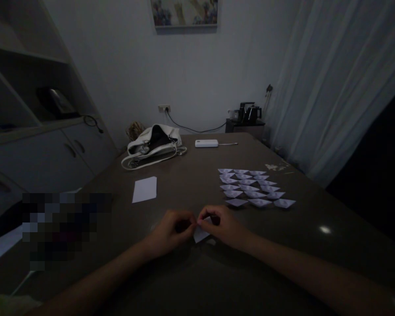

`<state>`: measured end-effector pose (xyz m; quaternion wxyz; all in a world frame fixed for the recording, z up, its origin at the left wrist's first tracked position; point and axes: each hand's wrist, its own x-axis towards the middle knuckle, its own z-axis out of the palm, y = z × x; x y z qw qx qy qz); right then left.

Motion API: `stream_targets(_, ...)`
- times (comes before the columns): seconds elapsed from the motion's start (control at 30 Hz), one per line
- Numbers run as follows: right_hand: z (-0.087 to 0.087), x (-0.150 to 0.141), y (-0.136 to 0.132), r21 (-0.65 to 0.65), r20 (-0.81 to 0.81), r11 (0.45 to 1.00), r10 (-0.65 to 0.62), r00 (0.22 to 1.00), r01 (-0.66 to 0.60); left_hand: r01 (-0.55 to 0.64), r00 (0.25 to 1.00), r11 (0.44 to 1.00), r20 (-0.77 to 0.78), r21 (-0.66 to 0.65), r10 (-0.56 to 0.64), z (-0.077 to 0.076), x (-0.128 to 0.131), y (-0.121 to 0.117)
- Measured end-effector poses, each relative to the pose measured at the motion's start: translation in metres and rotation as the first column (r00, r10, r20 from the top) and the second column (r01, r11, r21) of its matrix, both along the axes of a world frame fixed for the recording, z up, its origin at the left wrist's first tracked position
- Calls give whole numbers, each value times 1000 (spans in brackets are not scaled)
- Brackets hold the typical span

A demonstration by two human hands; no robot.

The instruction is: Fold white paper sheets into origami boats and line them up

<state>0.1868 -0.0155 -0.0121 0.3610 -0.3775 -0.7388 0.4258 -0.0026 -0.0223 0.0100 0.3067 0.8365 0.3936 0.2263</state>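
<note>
A small folded piece of white paper is pinched between my two hands, low over the table's near middle. My left hand grips its upper left edge with thumb and forefinger pressed together. From the other side my right hand pinches it close by, the fingertips of both hands almost meeting. The fingers hide part of the folds. To the right sit several rows of folded paper boats. A stack of flat white paper sheets lies to the left.
A white handbag rests at the table's far left, beside a white power strip with a short cable. Paper scraps lie near the right edge. Against the wall, a black kettle stands on a low cabinet. A blurred-out patch covers the left side.
</note>
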Motion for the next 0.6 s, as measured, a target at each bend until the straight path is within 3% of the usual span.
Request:
stream_targets(0.2,-4,3,10,-141,-108,988,51,993,-66,20,1000,1000,5,5,-20,10,-7,0)
stream_targets(0.37,-9,9,23,-240,-194,971,-71,978,23,-25,998,1000,63,-16,26,17,-22,4)
stream_targets(0.6,-4,7,13,-160,-174,985,29,984,-58,17,999,997,33,-78,-14,12,-16,3)
